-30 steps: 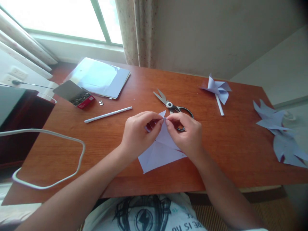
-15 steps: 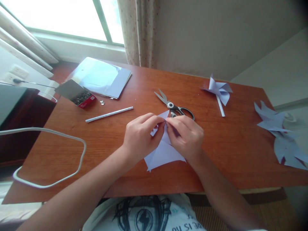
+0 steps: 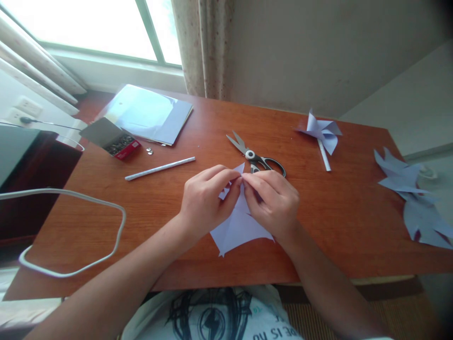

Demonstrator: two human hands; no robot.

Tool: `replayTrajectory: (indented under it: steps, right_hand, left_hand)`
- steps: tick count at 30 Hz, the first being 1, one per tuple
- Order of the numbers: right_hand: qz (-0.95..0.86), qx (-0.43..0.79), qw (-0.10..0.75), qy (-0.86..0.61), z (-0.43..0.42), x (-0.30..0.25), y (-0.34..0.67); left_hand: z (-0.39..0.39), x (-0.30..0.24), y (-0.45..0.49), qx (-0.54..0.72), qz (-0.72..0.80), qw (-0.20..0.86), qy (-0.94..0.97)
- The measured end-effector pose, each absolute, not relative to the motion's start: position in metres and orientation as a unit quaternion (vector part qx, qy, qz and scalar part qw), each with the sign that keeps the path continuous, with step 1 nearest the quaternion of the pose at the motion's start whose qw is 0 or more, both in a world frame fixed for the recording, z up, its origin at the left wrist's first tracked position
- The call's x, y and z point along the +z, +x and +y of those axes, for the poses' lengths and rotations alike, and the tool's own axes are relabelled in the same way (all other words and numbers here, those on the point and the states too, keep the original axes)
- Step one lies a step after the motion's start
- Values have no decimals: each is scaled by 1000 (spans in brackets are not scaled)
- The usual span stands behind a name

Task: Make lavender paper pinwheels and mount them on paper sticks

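Observation:
A pale lilac sheet of paper (image 3: pixel 238 227) with cut corners lies on the wooden table (image 3: pixel 159 217) in front of me. My left hand (image 3: pixel 205 200) and my right hand (image 3: pixel 274 200) meet above its middle, fingertips pinched on folded-in paper tips. One paper point sticks up behind the fingers. Black-handled scissors (image 3: pixel 255 157) lie just beyond my right hand.
A rolled white paper stick (image 3: pixel 160 168) lies to the left, near an open red box of pins (image 3: pixel 118 143) and a stack of paper sheets (image 3: pixel 148 113). A finished pinwheel (image 3: pixel 322 132) rests at the back right. Cut paper pieces (image 3: pixel 414 198) sit at the right edge. A white cable (image 3: pixel 71 226) loops at the left.
Both hands have drawn the paper slightly right and closer together, folding its tips toward the middle. The sheet's near corner has shifted a little.

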State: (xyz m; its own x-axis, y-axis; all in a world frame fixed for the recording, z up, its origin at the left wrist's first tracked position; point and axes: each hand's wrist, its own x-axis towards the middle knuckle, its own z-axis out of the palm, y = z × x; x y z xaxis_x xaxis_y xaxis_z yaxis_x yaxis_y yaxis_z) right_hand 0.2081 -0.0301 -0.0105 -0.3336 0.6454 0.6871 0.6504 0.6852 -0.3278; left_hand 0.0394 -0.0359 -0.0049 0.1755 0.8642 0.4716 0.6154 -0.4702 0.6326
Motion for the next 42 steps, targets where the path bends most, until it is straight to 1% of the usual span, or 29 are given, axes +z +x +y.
replayTrajectory:
  steps: [17,22,24,25,30,32,35,42]
  right_hand:
    - [-815,-3,416,-403,-31,-9,208]
    - [-805,24,423,-417,-33,-6,205]
    - [-794,69,428,-425,-33,-2,205]
    - [-785,111,428,-434,-32,0,205]
    - [-671,434,390,-457,-21,8,218]
    - [-624,513,380,-450,-16,8,223]
    - [-593,561,374,-440,-12,8,227]
    - [-581,584,370,-430,-12,8,227]
  left_hand:
    - [-35,-3,39,427,487,160,745]
    - [-35,-2,40,434,489,162,739]
    - [-34,-1,40,434,492,168,735]
    - [-34,0,40,433,495,171,734]
    - [-33,2,39,426,487,193,737]
    - [-33,2,39,428,471,204,744]
    - [-33,0,39,426,450,206,757]
    - [-33,-2,38,417,430,207,773]
